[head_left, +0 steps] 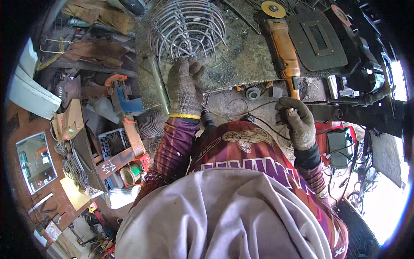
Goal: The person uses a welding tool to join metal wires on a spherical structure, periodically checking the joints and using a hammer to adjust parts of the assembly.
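A domed cage of bent metal rods (189,28) lies on the worn metal workbench (241,60). My left hand (184,84), in a grey knit glove with a yellow cuff, reaches to the cage's near edge. Its fingers are closed at the rods there, their tips partly hidden. My right hand (298,125), gloved too, is held off the bench's near edge, just below the tail of an orange angle grinder (284,47). Its fingers curl in toward the thumb, with a small pale spot between them that I cannot make out.
A metal tube (159,86) lies left of my left hand. Beyond the grinder are a dark welding shield (319,41) and a yellow disc (273,9). A black cable (269,125) loops below the bench. A blue clamp (127,101) stands at the left.
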### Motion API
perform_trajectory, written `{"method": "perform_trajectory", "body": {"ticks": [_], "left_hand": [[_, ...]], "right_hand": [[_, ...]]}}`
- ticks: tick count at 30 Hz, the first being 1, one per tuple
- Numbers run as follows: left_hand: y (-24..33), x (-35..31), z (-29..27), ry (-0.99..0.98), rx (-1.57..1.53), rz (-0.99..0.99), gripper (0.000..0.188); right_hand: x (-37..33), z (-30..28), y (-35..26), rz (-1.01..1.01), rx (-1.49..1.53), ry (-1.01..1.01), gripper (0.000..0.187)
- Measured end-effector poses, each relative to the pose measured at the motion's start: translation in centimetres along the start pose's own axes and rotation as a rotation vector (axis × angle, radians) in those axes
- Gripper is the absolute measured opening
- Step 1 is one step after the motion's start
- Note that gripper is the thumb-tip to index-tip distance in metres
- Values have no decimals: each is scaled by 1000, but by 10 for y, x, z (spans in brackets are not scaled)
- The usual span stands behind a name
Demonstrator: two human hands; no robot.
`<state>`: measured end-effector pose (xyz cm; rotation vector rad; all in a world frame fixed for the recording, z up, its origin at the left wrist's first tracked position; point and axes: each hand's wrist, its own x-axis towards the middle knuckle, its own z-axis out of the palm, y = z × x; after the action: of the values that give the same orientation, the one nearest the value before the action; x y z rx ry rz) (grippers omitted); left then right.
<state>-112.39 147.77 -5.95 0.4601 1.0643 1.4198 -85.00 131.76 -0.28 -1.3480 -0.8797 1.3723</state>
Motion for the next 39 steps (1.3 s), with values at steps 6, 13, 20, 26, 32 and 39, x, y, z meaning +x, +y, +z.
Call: {"method": "perform_trajectory", "body": {"ticks": [6,13,20,26,32,39], "left_hand": [[1,-1,2,26,14,3,21],[1,-6,6,-5,-5,50,26],[3,-8,10,35,23,21,27],[0,-4,7,38,56,69,28],[3,-3,9,74,81,14,29],[2,-4,15,139,71,4,27]], "right_hand": [[-11,1,-7,27,60,-8,34],[-21,-4,-16,-2,25,-43,39],[-25,-9,-13,-20,57,24,40],[-32,-28,-7,-142,-42,196,38],[-41,-75,5,-337,-2,474,36],[-36,-156,33,-324,-63,899,35]]}}
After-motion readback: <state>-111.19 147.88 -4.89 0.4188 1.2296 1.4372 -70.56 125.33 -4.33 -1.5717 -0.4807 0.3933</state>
